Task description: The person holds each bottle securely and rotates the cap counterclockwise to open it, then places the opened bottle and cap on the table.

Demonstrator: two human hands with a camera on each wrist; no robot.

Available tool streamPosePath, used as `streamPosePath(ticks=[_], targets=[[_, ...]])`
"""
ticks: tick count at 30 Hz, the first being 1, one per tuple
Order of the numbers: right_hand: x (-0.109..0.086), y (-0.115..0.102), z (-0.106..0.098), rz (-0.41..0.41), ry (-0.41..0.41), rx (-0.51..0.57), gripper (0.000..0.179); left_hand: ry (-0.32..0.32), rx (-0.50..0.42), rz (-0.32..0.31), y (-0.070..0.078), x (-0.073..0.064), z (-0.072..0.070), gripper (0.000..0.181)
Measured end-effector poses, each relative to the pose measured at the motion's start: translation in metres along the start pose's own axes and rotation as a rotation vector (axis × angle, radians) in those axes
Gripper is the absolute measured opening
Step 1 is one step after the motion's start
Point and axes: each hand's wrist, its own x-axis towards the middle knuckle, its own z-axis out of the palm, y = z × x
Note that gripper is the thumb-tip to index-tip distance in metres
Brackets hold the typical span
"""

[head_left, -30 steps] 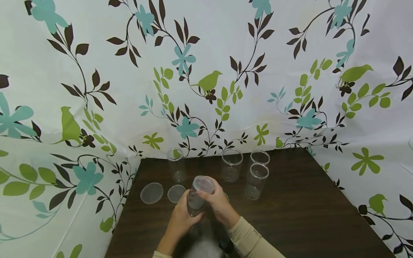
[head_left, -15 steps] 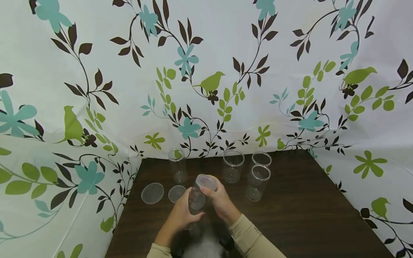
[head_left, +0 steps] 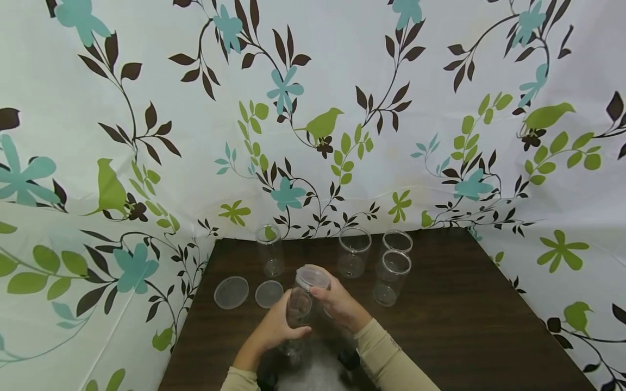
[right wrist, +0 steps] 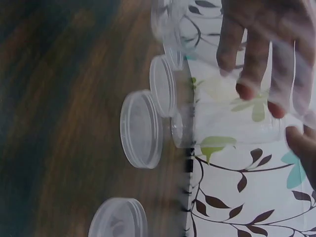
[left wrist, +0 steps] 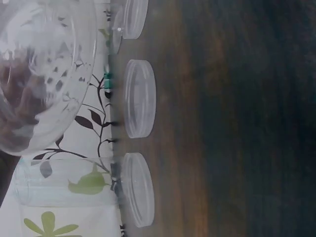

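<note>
In the head view a clear plastic jar point(head_left: 299, 310) is held tilted above the near side of the table, its top leaning right. My left hand point(head_left: 274, 325) grips its side, thumb along the front. My right hand point(head_left: 342, 305) curls round a translucent round lid point(head_left: 314, 278) at the jar's top, thumb on its near edge. The left wrist view has the jar's curved wall point(left wrist: 81, 94) close to the camera, with part of a hand visible through it. Fingers point(right wrist: 256, 64) also show through clear plastic in the right wrist view.
Two lids, one larger point(head_left: 231, 292) and one smaller point(head_left: 269, 294), lie flat left of my hands. Behind them stands an open clear jar point(head_left: 270, 252). Further open jars stand at the back: a wide one point(head_left: 353, 255) and two close together point(head_left: 389, 282). Patterned cloth point(head_left: 313, 179) backs the dark table point(head_left: 455, 315).
Both hands and the jar have shifted slightly right, partly with the head view itself. The right hand stays at the lid and the left on the jar's side. The other jars and lids stay put.
</note>
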Motion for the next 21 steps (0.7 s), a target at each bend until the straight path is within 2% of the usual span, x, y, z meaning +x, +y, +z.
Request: streamPosePath(ticks=[6, 9, 12, 16, 21], targets=[[-0.002, 0.005, 0.005, 0.007, 0.070, 0.007, 0.082, 0.062, -0.052, 0.001, -0.003, -0.002, 0.001, 0.081], [-0.004, 0.005, 0.010, 0.020, 0.126, -0.017, 0.088, 0.104, -0.016, -0.020, -0.006, -0.002, 0.001, 0.082], [-0.005, 0.006, 0.015, 0.025, 0.187, -0.074, 0.090, 0.176, 0.077, -0.031, -0.009, -0.003, 0.001, 0.084], [-0.005, 0.006, 0.023, 0.004, 0.219, -0.118, 0.087, 0.265, 0.210, -0.011, -0.012, -0.003, 0.002, 0.087], [-0.003, 0.004, 0.032, -0.021, 0.251, -0.137, 0.090, 0.314, 0.310, 0.038, -0.012, -0.002, 0.003, 0.089]])
